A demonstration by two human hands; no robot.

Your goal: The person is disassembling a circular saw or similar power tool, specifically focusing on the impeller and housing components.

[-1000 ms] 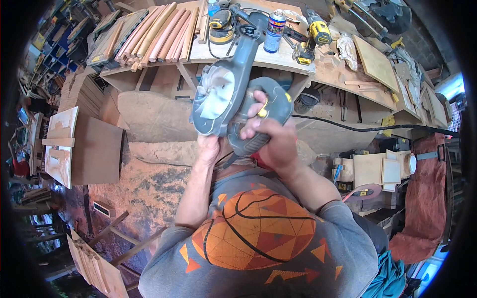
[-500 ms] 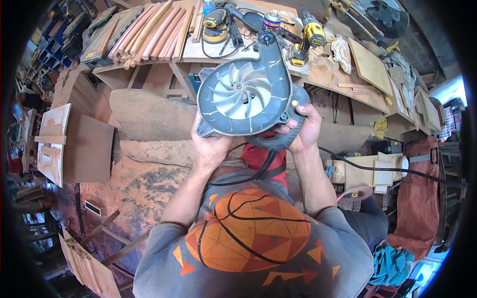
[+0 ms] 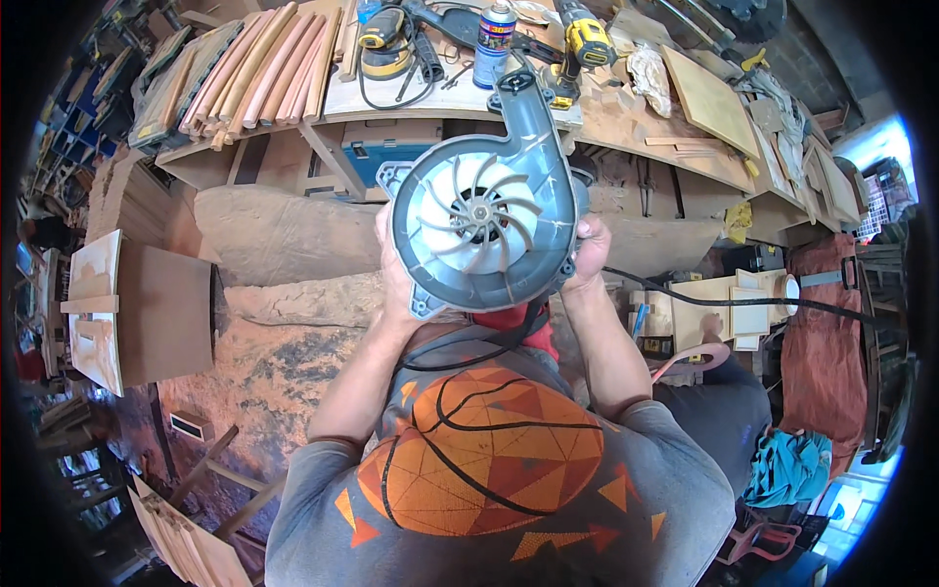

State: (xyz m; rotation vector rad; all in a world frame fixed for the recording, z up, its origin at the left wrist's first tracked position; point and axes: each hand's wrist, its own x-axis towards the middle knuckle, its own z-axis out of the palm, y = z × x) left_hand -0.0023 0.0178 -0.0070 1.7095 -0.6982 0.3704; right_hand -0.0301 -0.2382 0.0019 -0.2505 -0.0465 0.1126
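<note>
Grey plastic blower housing (image 3: 543,166) with pale round finned impeller (image 3: 479,212) (uncovered), held in front of wooden workbench (image 3: 455,103), left hand (image 3: 398,292) curled around the housing's left edge, partly hidden behind it, right hand (image 3: 591,254) closed on the right side.

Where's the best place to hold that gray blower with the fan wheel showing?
Probably by the outer edge of the gray blower, one hand from each side, where the left hand and right hand are. It is wide and round, and the fan wheel faces the camera uncovered, so the middle is best not touched.
</note>
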